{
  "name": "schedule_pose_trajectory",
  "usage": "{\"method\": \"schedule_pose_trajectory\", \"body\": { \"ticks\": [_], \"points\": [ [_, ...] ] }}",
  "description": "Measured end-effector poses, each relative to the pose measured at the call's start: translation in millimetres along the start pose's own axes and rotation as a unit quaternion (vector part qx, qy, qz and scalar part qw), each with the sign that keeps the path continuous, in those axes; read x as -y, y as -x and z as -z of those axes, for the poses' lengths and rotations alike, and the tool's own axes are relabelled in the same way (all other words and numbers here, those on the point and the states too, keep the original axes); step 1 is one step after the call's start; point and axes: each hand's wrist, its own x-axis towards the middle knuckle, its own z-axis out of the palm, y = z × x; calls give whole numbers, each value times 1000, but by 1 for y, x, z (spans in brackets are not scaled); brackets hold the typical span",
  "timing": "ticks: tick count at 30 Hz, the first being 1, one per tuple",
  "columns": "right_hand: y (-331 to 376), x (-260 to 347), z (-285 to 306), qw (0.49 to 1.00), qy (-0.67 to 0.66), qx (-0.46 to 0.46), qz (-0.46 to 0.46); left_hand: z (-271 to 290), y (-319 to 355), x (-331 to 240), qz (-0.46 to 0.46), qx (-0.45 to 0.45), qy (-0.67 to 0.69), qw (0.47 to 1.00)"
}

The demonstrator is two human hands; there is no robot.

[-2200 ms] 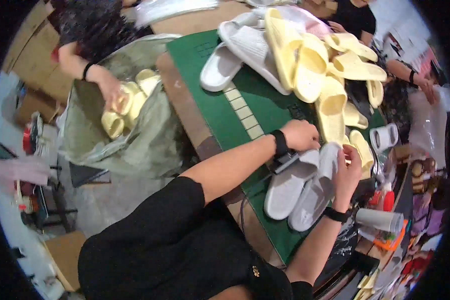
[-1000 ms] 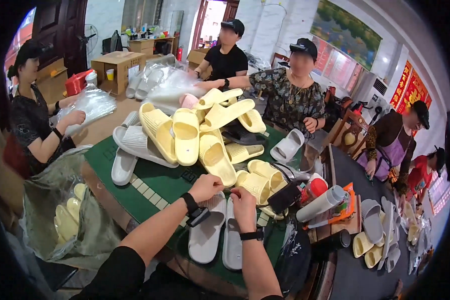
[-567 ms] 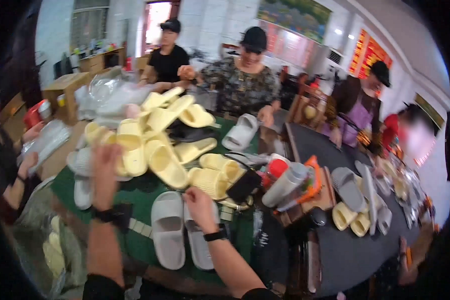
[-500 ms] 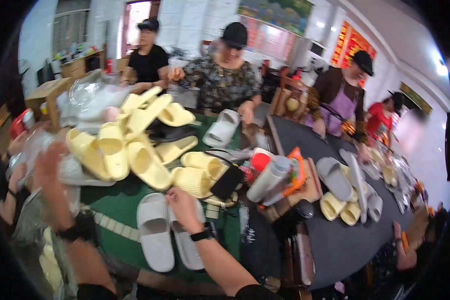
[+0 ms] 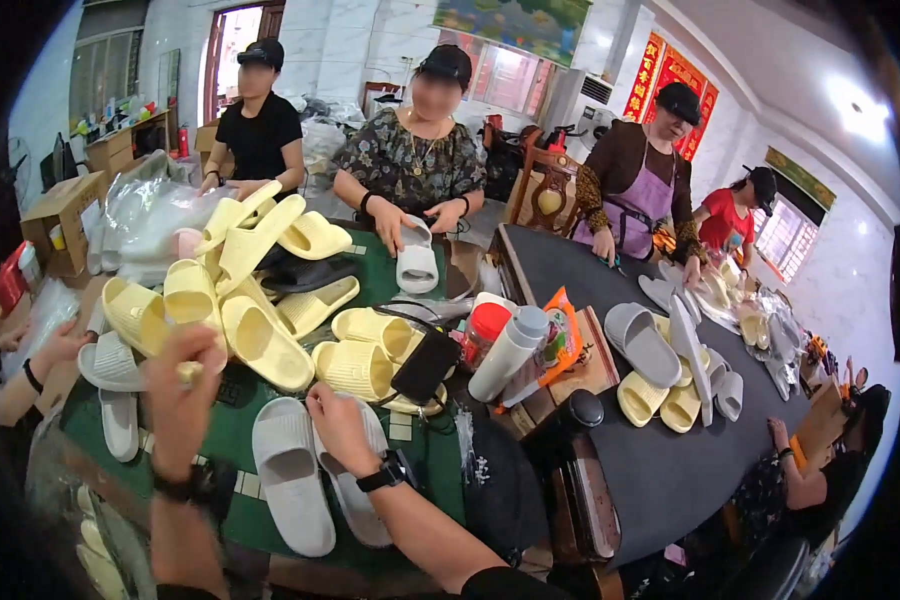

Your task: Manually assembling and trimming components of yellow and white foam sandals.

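Note:
A pair of grey slippers lies on the green table in front of me: a left grey slipper [image 5: 295, 490] and a right grey slipper [image 5: 358, 497]. My right hand [image 5: 340, 430] has its fingers curled at the toe end of the right one, covering part of its strap. My left hand [image 5: 183, 385] is raised in front of the yellow slippers [image 5: 262, 335], slightly blurred, fingers bent together. A small pale yellow patch shows between them; I cannot make out what it is. Beside it lie grey ribbed slippers [image 5: 113, 362].
A black pouch [image 5: 427, 366] rests on yellow slippers. To the right stand a white bottle [image 5: 508, 352], a red-lidded jar [image 5: 484, 330] and a black flask [image 5: 566, 422]. Several slippers [image 5: 642, 345] lie on the dark table [image 5: 660, 480]. Co-workers stand or sit around; one holds a grey slipper [image 5: 417, 268].
My left hand has come from the plastic bags on the left toward the yellow slippers. My right hand stays at the grey slipper. The person opposite now has both hands near their grey slipper.

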Motion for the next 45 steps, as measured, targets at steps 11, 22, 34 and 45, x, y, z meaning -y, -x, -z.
{"method": "schedule_pose_trajectory", "body": {
  "ticks": [11,22,34,45],
  "points": [
    [-3,19,4,996,-78,-11,-50,-78,67,120,234,231,154,932],
    [-4,23,-4,999,-34,20,17,-78,88,141,355,187,274,874],
    [-3,29,3,999,-36,26,-4,-85,97,152,367,180,337,848],
    [-1,20,-1,995,-49,82,22,-86,97,151,291,196,386,853]
  ]
}}
